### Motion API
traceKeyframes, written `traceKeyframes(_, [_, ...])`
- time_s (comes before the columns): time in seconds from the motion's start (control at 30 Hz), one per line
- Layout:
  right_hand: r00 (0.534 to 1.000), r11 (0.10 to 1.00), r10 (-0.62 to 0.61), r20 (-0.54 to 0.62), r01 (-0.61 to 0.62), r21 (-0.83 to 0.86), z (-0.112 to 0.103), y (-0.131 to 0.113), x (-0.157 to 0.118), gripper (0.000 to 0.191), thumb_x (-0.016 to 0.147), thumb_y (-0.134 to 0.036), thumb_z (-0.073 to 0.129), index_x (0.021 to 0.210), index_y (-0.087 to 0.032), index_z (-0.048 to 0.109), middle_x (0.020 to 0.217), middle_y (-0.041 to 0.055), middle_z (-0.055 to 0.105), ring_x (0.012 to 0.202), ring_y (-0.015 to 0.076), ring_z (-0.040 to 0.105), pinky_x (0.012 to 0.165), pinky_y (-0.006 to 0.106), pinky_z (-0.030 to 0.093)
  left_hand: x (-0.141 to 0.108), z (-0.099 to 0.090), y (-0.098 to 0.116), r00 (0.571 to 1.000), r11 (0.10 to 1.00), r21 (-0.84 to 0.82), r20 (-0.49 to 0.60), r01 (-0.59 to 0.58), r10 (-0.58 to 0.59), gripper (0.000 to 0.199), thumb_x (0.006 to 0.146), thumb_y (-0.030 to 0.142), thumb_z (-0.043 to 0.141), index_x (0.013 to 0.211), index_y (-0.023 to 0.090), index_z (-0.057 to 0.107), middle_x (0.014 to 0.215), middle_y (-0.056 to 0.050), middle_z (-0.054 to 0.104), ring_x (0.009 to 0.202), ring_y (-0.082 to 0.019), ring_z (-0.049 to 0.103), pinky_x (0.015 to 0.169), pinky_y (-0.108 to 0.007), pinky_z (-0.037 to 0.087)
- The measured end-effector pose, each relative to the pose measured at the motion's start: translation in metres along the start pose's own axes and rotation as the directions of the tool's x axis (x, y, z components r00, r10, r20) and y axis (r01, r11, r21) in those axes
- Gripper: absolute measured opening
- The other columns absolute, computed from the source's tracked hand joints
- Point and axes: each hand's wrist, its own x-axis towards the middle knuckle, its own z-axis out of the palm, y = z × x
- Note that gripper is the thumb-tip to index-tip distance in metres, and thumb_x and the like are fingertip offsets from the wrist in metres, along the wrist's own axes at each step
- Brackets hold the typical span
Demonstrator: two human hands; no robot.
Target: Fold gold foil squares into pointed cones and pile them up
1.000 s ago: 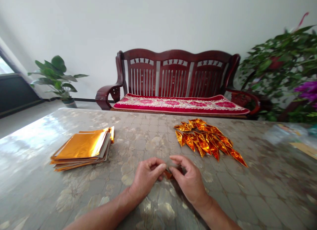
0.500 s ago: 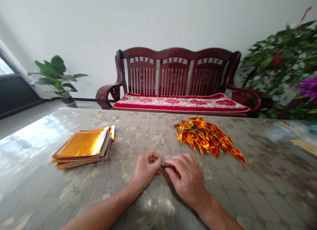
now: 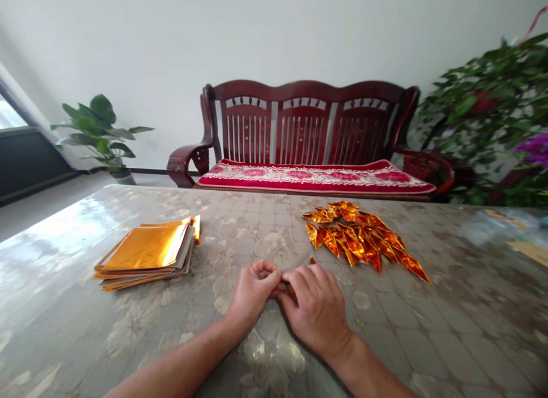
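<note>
Head view: left hand [image 3: 255,288] and right hand [image 3: 317,306] hold a foil piece [image 3: 291,291], right of the paper stack [image 3: 143,248].
Folding seems in hand; the next move likely calls for firm fingertip pressure. Left pinches narrowly, right curls over the foil. Bare worktop [image 3: 233,229] separates them from the stack; folded pieces [image 3: 355,245] sit farther right of it, inside the worktop's far edge.

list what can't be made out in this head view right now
All in the head view:
Small foil piece: mostly hidden by the left hand and right hand; shape unclear.
Stack of sheets: upper sheets cover lower ones; no count.
Folded foil pieces: overlap one another; no sure count.
Clear plastic: blurred; contents unclear.
Purple flowers: cut off by the right edge.
</note>
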Motion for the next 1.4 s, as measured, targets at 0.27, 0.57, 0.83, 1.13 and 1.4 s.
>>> traceKeyframes(0.27, [0.992,0.99,-0.043,-0.121,0.058,0.129,-0.002,0.015,-0.006,0.049,0.077,-0.014,0.067,0.124,-0.021,0.055,0.122,0.0094,0.062,0.114,0.0292,0.053,0.099,0.046,0.041,-0.003,0.0,0.009,0.997,0.998,-0.018,-0.044,0.056,-0.056,0.04,0.058,0.039,0.084,0.071,0.016,0.055,0.052,0.005,0.062,0.048,-0.009,0.062,0.05,-0.018,0.054])
traceKeyframes(0.57, [0.998,0.963,0.041,-0.043,-0.028,0.267,0.008,0.031,-0.012,0.026,0.086,-0.009,0.061,0.108,-0.022,0.055,0.097,0.0055,0.061,0.093,0.0226,0.06,0.082,0.036,0.051,-0.001,0.001,0.007,0.996,0.996,0.001,0.008,0.093,-0.093,0.041,0.055,0.032,0.085,0.072,0.016,0.051,0.051,0.004,0.063,0.047,-0.011,0.063,0.049,-0.018,0.053])
traceKeyframes(0.83, [0.998,0.952,-0.055,0.035,0.041,0.303,0.01,0.03,-0.012,0.009,0.096,-0.018,0.055,0.093,-0.022,0.062,0.086,0.0033,0.061,0.083,0.0199,0.058,0.075,0.032,0.046,0.0,0.0,0.008,0.989,0.991,0.024,0.068,0.128,-0.13,0.04,0.058,0.024,0.083,0.084,0.016,0.053,0.052,0.007,0.062,0.047,-0.01,0.063,0.047,-0.016,0.051])
traceKeyframes(1.13, [0.989,0.971,-0.07,0.128,0.038,0.236,0.009,0.025,-0.009,0.016,0.097,-0.018,0.052,0.081,-0.02,0.057,0.08,0.0032,0.057,0.079,0.0199,0.053,0.071,0.032,0.04,0.007,-0.002,0.009,0.977,0.981,0.108,0.117,0.164,-0.176,0.032,0.065,0.016,0.078,0.09,0.014,0.058,0.055,0.006,0.063,0.049,-0.008,0.062,0.047,-0.015,0.052])
traceKeyframes(1.4, [0.992,0.967,-0.089,0.086,0.066,0.245,0.01,0.023,-0.007,0.012,0.095,-0.025,0.059,0.084,-0.02,0.061,0.081,0.0028,0.06,0.081,0.0203,0.054,0.071,0.031,0.04,0.005,-0.002,0.005,0.985,0.982,0.126,0.08,0.141,-0.152,0.037,0.065,0.014,0.078,0.094,0.014,0.057,0.051,0.009,0.06,0.04,-0.006,0.056,0.041,-0.012,0.045])
